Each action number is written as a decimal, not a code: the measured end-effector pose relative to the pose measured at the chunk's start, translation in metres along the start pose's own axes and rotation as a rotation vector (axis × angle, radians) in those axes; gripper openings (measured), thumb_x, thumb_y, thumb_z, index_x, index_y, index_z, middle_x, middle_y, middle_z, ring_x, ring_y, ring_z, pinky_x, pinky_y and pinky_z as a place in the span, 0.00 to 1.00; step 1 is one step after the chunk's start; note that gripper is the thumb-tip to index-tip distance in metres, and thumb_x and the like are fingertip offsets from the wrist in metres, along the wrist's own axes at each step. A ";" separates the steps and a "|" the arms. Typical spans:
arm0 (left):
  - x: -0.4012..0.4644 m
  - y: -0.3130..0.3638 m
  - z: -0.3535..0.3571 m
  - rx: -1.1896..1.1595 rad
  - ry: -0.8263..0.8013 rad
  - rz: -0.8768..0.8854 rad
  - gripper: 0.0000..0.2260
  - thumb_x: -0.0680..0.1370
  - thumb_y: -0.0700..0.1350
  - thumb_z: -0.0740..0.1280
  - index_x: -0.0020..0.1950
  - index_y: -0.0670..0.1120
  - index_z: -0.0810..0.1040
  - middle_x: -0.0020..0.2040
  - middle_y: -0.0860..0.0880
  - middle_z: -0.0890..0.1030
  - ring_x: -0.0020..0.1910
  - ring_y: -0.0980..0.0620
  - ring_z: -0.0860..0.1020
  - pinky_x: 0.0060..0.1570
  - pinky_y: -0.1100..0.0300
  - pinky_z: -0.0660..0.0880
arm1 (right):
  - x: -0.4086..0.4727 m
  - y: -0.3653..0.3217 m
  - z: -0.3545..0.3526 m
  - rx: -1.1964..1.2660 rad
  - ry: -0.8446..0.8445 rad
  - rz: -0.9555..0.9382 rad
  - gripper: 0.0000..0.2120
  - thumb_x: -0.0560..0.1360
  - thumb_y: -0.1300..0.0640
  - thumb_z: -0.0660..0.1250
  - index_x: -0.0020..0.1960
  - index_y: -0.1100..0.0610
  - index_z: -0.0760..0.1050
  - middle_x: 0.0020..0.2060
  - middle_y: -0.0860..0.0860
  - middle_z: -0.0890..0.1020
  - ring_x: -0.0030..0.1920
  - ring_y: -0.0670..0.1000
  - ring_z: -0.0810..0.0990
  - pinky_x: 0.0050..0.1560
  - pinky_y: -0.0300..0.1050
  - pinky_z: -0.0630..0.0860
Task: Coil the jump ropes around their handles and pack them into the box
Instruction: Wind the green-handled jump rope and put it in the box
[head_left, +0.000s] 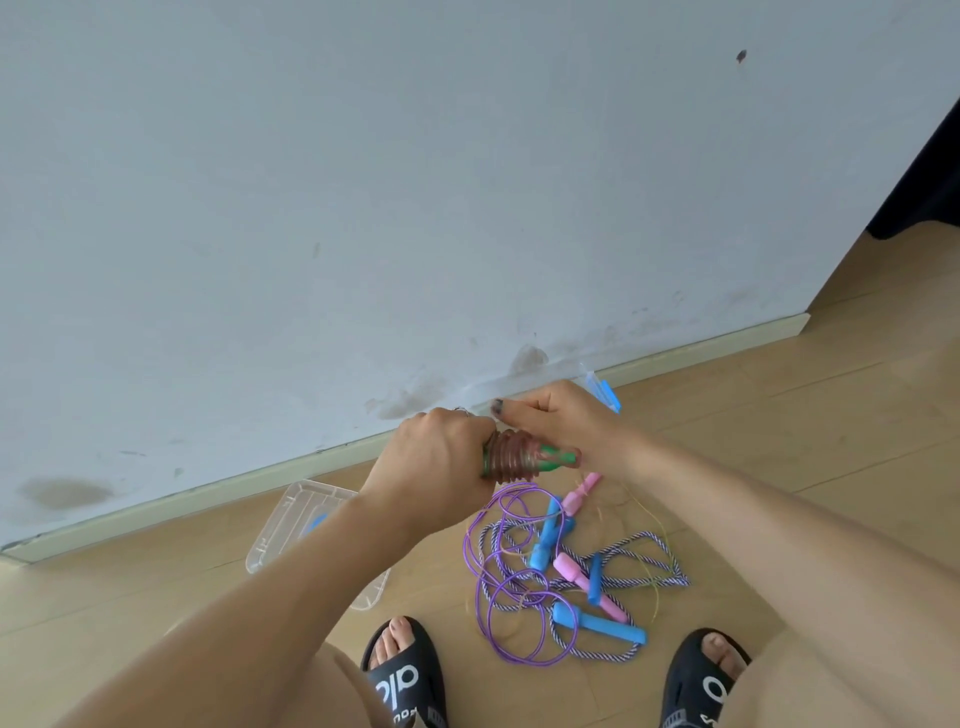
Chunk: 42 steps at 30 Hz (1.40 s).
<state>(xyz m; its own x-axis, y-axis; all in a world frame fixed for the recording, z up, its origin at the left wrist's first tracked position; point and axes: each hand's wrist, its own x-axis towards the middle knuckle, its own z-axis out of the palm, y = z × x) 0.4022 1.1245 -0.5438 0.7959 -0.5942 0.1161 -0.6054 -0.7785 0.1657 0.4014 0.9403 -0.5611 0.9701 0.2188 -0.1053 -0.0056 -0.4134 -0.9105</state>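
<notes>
Jump rope with green handles (524, 458): you have it in mid-air in front of you, its reddish cord already wound in close turns round the paired handles. Your left hand (441, 457) makes the main grip, fingers curled tight round the left end of the bundle. Your right hand (558, 423) is at the other end, fingers curled by the handle tips; whether it pinches the cord's loose end there cannot be told.

The bundle's long axis runs left to right between your hands, roughly level. The clear box (291, 519) lies on the floor below and to the left of the grip, partly hidden behind your left forearm, so your left hand is the nearer one for the drop. I judge the winding nearly done and the packing next.

The other ropes (545, 566), purple, striped, with blue and pink handles, lie tangled on the floor between your feet, right of the box.
</notes>
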 end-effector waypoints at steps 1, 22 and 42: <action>0.001 -0.002 0.000 -0.056 0.008 -0.037 0.03 0.71 0.46 0.67 0.40 0.48 0.79 0.33 0.50 0.77 0.35 0.42 0.76 0.32 0.56 0.68 | -0.001 0.004 0.007 0.035 0.029 0.030 0.26 0.81 0.46 0.63 0.31 0.61 0.66 0.21 0.47 0.64 0.23 0.45 0.61 0.30 0.40 0.60; 0.009 0.010 0.004 0.286 -0.213 -0.018 0.08 0.76 0.45 0.61 0.51 0.47 0.77 0.47 0.45 0.80 0.46 0.42 0.79 0.38 0.56 0.66 | -0.007 -0.034 -0.008 -0.719 0.209 -0.216 0.27 0.77 0.41 0.66 0.29 0.57 0.62 0.21 0.51 0.61 0.26 0.51 0.60 0.30 0.45 0.58; 0.004 -0.006 0.001 -0.012 0.228 0.102 0.08 0.59 0.41 0.67 0.32 0.46 0.69 0.27 0.51 0.69 0.23 0.42 0.68 0.21 0.60 0.64 | -0.024 -0.022 0.009 0.366 -0.171 0.393 0.22 0.79 0.38 0.57 0.39 0.55 0.72 0.27 0.54 0.69 0.23 0.48 0.54 0.29 0.41 0.49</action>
<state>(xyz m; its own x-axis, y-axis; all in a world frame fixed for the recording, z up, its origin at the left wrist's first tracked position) 0.4097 1.1266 -0.5458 0.7127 -0.6074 0.3509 -0.6835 -0.7137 0.1530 0.3757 0.9524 -0.5418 0.8249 0.2628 -0.5004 -0.4722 -0.1662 -0.8657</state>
